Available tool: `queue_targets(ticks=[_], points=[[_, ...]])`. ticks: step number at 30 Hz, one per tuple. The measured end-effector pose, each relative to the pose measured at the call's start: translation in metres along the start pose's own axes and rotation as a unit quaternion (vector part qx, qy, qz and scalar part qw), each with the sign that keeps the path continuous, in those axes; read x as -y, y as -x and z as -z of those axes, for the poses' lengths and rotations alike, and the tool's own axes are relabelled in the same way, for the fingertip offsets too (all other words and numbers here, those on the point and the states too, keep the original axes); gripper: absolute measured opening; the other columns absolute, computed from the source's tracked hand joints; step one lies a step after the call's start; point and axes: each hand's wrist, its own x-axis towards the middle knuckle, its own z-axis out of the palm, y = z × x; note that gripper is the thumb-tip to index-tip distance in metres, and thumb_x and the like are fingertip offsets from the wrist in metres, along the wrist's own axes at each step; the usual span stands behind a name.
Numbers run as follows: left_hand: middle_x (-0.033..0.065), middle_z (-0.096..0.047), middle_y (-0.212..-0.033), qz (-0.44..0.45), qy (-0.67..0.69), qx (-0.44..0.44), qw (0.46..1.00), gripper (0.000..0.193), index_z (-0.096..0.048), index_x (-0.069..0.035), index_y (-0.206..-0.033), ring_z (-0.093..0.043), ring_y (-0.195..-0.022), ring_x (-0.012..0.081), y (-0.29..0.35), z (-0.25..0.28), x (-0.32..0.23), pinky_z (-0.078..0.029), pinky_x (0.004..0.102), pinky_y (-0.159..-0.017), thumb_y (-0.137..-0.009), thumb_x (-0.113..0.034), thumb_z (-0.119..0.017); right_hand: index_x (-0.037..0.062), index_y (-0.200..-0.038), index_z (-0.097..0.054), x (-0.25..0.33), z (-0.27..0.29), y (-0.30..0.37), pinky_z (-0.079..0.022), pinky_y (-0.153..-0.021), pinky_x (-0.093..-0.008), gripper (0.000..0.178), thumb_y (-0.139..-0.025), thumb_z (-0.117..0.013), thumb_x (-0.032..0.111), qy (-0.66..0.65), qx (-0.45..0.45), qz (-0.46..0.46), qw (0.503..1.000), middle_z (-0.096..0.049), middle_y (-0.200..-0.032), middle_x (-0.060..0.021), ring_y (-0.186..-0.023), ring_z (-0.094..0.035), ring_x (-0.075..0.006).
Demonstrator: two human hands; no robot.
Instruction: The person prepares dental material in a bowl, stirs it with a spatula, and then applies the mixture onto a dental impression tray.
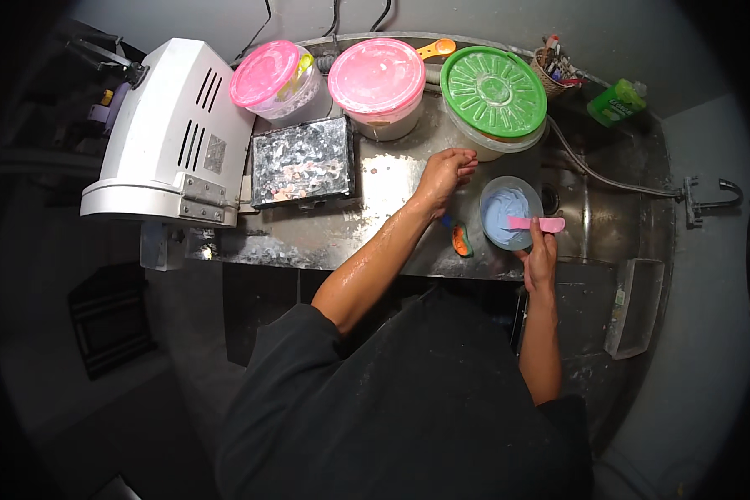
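Pale blue paste (502, 210), thick and creased into soft folds, lies in a round translucent bowl (532, 199) at the counter's right end, beside the sink. My right hand (541, 262) is closed on a flat pink spatula (552, 224), its far end over the paste, with my grip close against the bowl's near side. My left hand (449, 177) is half curled in front of a big tub (493, 92) with a ridged green lid; whether it touches the wall or holds anything, I cannot tell. That tub fills the space behind the bowl. A small orange-and-green thing (461, 240) sits left of the bowl, on the scuffed, white-smeared metal counter (392, 179). Farther left, a black box (302, 160) with a blotched, crusted top stands before two pink-lidded tubs (376, 77), then a white, slotted machine housing (171, 133). Rightward, a flexible hose (617, 182) curves over the steel sink (600, 217) to a wall tap (712, 202); a long rectangular tray (637, 307) lies nearer me.
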Motion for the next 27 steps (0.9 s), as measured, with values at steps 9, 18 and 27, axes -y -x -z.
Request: queue_targets(ticks=[9, 18, 27], points=[[0.0112, -0.067, -0.112, 0.080, 0.040, 0.089, 0.992, 0.039, -0.056, -0.006, -0.113, -0.062, -0.102, 0.0206, 0.020, -0.045, -0.056, -0.045, 0.0358, -0.086, -0.090, -0.037, -0.058, 0.0054, -0.147, -0.037, 0.052, 0.094, 0.009, -0.052, -0.092, -0.0407, 0.062, -0.097, -0.058, 0.035, -0.059, -0.047, 0.086, 0.993, -0.046, -0.139, -0.0150, -0.125, -0.049, -0.0273], [0.0081, -0.064, -0.109, 0.078, -0.020, 0.011, 0.997, 0.042, -0.057, -0.006, -0.110, -0.058, -0.103, 0.0199, 0.006, -0.046, -0.041, -0.041, 0.0388, -0.088, -0.097, -0.045, -0.050, 0.0087, -0.134, -0.050, 0.116, 0.225, -0.014, -0.046, -0.086, -0.0354, 0.049, -0.095, -0.060, 0.037, -0.125, -0.217, 0.191, 0.949, -0.058, -0.116, -0.0074, -0.107, -0.056, -0.0184], [0.0013, -0.057, -0.080, -0.077, -0.121, -0.077, 0.987, 0.028, -0.058, -0.007, -0.096, -0.066, -0.083, 0.0171, -0.006, -0.021, -0.050, -0.053, 0.0324, -0.069, -0.101, -0.034, -0.051, 0.0098, -0.124, -0.057, 0.106, 0.220, -0.073, -0.048, -0.079, -0.0293, 0.037, -0.093, -0.066, 0.027, -0.096, -0.140, 0.117, 0.978, -0.061, -0.112, -0.0053, -0.099, -0.059, -0.0144]])
